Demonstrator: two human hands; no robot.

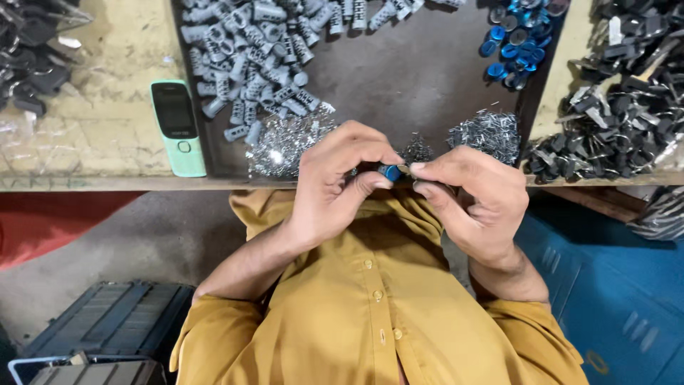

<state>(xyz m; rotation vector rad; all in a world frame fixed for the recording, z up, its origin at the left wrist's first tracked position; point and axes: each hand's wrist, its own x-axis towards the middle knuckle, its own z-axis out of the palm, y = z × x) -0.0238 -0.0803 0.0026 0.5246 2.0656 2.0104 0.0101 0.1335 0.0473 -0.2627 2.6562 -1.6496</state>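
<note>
Small blue part (pixel 390 172) is pinched between left hand (pixel 335 184) and right hand (pixel 472 199) fingertips; silver pin pile (pixel 285 146) at 10 o'clock.

Left hand (pixel 335 185) and right hand (pixel 474 199) meet fingertip to fingertip, fingers (pixel 370 153) curled, wrists bent inward

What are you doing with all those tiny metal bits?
A person in a mustard shirt holds a small blue part between both hands at the edge of a workbench. The left hand pinches it and the right hand meets it from the other side. On the bench lie grey metal cylinders, little shiny pins, blue caps, dark parts and a green phone.
</note>
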